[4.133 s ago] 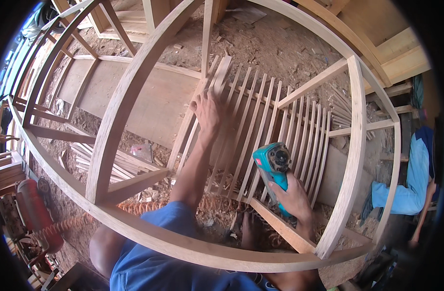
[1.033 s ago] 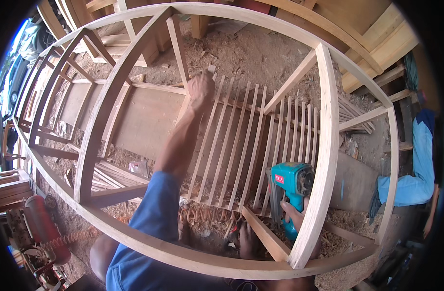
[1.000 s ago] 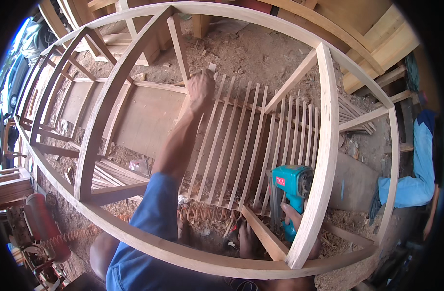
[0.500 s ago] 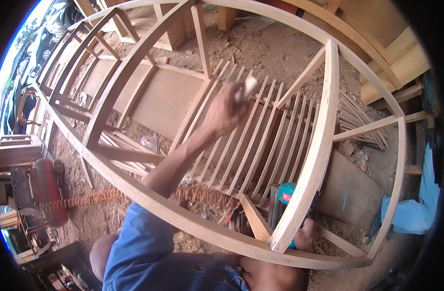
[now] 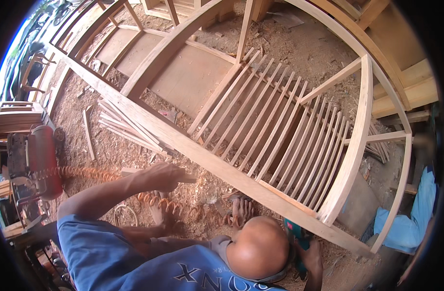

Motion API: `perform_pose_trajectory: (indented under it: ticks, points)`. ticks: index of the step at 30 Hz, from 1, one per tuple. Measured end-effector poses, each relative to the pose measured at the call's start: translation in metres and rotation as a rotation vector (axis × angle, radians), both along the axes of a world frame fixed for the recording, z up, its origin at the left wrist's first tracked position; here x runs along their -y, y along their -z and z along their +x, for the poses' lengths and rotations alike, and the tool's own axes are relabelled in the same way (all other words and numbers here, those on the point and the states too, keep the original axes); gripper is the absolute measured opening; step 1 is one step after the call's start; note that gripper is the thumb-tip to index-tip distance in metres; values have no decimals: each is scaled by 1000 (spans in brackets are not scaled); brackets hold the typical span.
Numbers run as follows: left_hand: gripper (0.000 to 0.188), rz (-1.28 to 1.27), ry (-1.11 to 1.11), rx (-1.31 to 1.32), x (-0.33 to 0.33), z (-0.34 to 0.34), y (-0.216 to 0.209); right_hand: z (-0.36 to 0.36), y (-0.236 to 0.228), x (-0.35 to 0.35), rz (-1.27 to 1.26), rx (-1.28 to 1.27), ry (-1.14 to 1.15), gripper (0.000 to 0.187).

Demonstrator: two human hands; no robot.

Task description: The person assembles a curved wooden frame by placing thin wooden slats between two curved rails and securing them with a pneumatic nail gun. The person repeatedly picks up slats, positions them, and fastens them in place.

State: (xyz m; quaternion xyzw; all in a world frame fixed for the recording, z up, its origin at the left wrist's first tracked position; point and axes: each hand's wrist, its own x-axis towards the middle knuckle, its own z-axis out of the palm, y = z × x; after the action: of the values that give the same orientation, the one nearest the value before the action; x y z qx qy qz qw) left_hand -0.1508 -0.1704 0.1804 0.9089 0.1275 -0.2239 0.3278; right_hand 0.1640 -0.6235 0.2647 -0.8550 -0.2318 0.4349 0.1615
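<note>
My left hand (image 5: 160, 177) is closed around a short flat piece of wood (image 5: 186, 178), held over the shavings on the near side of the frame. In my right hand (image 5: 313, 254) is a teal and black nail gun (image 5: 293, 232), low beside the frame's near right corner and partly hidden by the rail. The large curved wooden frame (image 5: 202, 154) lies across the middle. A row of thin wooden slats (image 5: 275, 131) spans its inside, closer together toward the right.
An orange coiled hose (image 5: 183, 209) runs over the floor from a red air tank (image 5: 43, 162) at left. Loose wood strips (image 5: 130, 128) lie near the frame's left part. Blue cloth (image 5: 406, 218) hangs at right. My bare feet (image 5: 242, 209) rest among shavings.
My left hand has drawn back from above the slats to the near left, holding wood. The nail gun has moved down and slightly right. The view has shifted, showing the frame higher.
</note>
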Motion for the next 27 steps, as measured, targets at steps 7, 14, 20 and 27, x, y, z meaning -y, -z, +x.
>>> perform_pose_trajectory:
  ticks: [7, 14, 20, 27]
  points:
    - [55, -31, 238, -331, -64, -27, 50, -80, 12, -30, -65, 214, -221, 36]
    - [74, -28, 113, -182, -155, -22, 54, -130, -7, -129, -5, 311, -136, 30]
    - [24, -415, -539, 213, -191, 13, 67, -138, -39, -289, 103, -10, 177, 20]
    - [40, -146, -663, 402, -201, 55, 98, -72, -5, -401, 363, -85, 378, 14]
